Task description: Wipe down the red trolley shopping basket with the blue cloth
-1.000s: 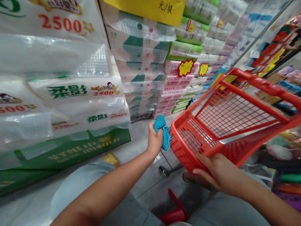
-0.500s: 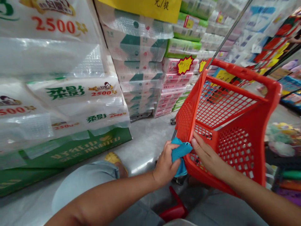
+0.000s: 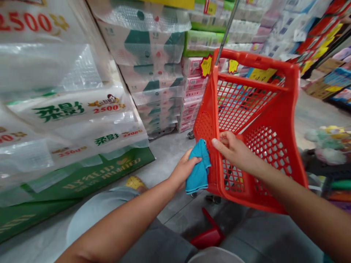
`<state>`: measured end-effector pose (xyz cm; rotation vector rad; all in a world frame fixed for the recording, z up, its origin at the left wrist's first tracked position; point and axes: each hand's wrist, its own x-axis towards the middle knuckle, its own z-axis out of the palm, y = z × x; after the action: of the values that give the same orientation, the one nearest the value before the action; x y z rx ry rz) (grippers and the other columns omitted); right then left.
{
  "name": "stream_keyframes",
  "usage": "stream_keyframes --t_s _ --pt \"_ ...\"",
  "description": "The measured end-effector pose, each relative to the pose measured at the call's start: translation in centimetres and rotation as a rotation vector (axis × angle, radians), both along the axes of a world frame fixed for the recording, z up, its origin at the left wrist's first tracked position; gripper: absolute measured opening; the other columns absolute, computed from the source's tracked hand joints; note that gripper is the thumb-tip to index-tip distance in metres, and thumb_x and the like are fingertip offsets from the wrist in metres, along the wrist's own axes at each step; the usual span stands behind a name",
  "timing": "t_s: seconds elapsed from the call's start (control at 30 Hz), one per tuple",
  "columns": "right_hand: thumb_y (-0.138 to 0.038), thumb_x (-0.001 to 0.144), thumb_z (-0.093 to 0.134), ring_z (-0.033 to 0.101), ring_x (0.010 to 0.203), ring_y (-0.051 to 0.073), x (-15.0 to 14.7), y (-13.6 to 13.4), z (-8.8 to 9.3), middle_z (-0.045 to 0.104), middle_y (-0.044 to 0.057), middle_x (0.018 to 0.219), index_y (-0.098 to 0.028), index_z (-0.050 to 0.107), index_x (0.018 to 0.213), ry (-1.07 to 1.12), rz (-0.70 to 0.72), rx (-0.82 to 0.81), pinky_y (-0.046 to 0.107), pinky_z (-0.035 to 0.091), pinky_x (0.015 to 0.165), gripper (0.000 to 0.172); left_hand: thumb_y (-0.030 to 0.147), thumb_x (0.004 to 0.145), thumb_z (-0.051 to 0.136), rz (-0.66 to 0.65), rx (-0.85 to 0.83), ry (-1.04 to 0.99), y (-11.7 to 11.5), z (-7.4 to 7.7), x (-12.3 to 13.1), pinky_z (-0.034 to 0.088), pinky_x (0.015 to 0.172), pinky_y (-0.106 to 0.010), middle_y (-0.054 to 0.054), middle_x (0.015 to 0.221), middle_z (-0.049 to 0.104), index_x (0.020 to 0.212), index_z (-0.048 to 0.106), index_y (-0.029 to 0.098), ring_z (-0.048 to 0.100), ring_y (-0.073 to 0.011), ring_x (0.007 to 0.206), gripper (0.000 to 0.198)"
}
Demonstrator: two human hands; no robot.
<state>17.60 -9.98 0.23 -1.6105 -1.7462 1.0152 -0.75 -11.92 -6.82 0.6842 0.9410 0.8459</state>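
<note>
My left hand (image 3: 183, 170) holds a blue cloth (image 3: 197, 171), pressing it against the outer side wall of a red plastic mesh shopping basket (image 3: 205, 126). The basket is tipped on its side in front of me, and its wheeled base is mostly hidden. My right hand (image 3: 230, 148) grips the basket's mesh wall near the corner, with the fingers curled around the plastic. The cloth hangs below my left hand, and its lower end is loose.
Tall stacks of plastic-wrapped tissue packs fill the left and back. A thin metal pole (image 3: 226, 33) rises behind the basket. A red plastic object (image 3: 208, 233) lies on the grey floor below. Plush toys (image 3: 326, 144) sit at the right.
The basket has swung upright and toward the middle of the view. My left hand has brought the cloth onto its side wall, and my right hand has moved up the mesh.
</note>
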Motion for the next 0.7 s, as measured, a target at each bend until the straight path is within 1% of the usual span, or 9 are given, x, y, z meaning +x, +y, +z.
stream_keyframes --t_s 0.07,0.13,0.23,0.33,0.43,0.5,0.6,0.67,0.7 --pt "-0.060 0.090 0.061 0.067 0.097 0.024 -0.5 0.4 -0.6 0.068 0.012 0.112 -0.020 0.048 0.120 0.003 -0.019 0.091 0.040 0.057 0.083 0.053 0.027 0.081 0.066 0.001 -0.075 -0.089 0.4 0.7 -0.8 0.058 0.082 -0.034 -0.003 0.105 0.073 0.130 0.054 0.025 0.069 -0.0180 0.086 0.050" --pt "-0.057 0.092 0.059 0.067 0.099 0.024 -0.8 0.3 -1.0 0.068 0.013 0.115 -0.019 0.046 0.128 -0.006 0.003 0.115 0.041 0.056 0.085 0.054 0.029 0.081 0.072 0.018 -0.093 -0.106 0.9 1.1 -1.6 0.059 0.084 -0.034 -0.005 0.107 0.073 0.128 0.054 0.024 0.070 -0.0170 0.086 0.051" --pt "-0.055 0.096 0.053 0.067 0.099 0.025 -1.0 -0.3 -0.9 0.069 0.013 0.114 -0.018 0.046 0.130 -0.036 0.056 0.115 0.041 0.055 0.086 0.051 0.028 0.072 0.083 0.020 -0.100 -0.033 1.5 1.1 -2.3 0.060 0.081 -0.034 -0.006 0.103 0.073 0.123 0.053 0.020 0.070 -0.0159 0.080 0.059" --pt "-0.054 0.098 0.047 0.067 0.102 0.026 -1.0 -0.6 -0.5 0.069 0.014 0.115 -0.017 0.046 0.131 -0.054 0.089 0.132 0.041 0.054 0.087 0.049 0.030 0.071 0.082 0.039 -0.025 0.114 1.6 0.9 -2.2 0.059 0.076 -0.034 -0.004 0.099 0.072 0.119 0.054 0.019 0.068 -0.0163 0.075 0.056" --pt "-0.054 0.100 0.041 0.066 0.106 0.027 -0.9 -0.4 -0.3 0.067 0.015 0.118 -0.017 0.045 0.130 -0.061 0.119 0.135 0.041 0.053 0.090 0.048 0.036 0.078 0.075 0.059 0.225 0.396 0.5 0.7 -1.4 0.057 0.081 -0.035 -0.002 0.097 0.070 0.112 0.057 0.020 0.066 -0.0184 0.082 0.041" --pt "-0.053 0.101 0.039 0.066 0.106 0.026 -0.7 -0.2 -0.3 0.067 0.015 0.118 -0.017 0.046 0.126 -0.075 0.135 0.131 0.040 0.052 0.090 0.045 0.035 0.085 0.068 0.020 0.443 0.545 -1.2 0.5 -0.9 0.054 0.089 -0.036 -0.003 0.099 0.067 0.110 0.057 0.020 0.065 -0.0203 0.092 0.031" --pt "-0.052 0.101 0.039 0.065 0.104 0.025 -0.3 -0.1 -0.5 0.066 0.014 0.115 -0.017 0.047 0.120 -0.085 0.151 0.159 0.040 0.051 0.089 0.040 0.029 0.093 0.055 -0.031 0.799 0.596 -4.5 -0.4 -0.6 0.050 0.098 -0.039 -0.010 0.117 0.061 0.118 0.054 0.021 0.060 -0.0229 0.109 0.027" --pt "-0.051 0.100 0.041 0.065 0.101 0.024 -0.1 -0.3 -0.5 0.066 0.013 0.110 -0.018 0.047 0.117 -0.077 0.151 0.184 0.040 0.051 0.088 0.037 0.025 0.093 0.052 -0.123 1.010 0.579 -5.9 -1.2 -0.7 0.050 0.098 -0.040 -0.013 0.127 0.055 0.124 0.052 0.021 0.057 -0.0243 0.115 0.032" --pt "-0.050 0.099 0.042 0.065 0.098 0.024 0.1 -0.5 -0.5 0.067 0.011 0.107 -0.019 0.047 0.115 -0.071 0.148 0.191 0.038 0.051 0.086 0.036 0.024 0.092 0.052 -0.187 1.081 0.578 -6.0 -1.5 -0.8 0.051 0.098 -0.040 -0.014 0.130 0.054 0.127 0.051 0.022 0.057 -0.0249 0.116 0.035"
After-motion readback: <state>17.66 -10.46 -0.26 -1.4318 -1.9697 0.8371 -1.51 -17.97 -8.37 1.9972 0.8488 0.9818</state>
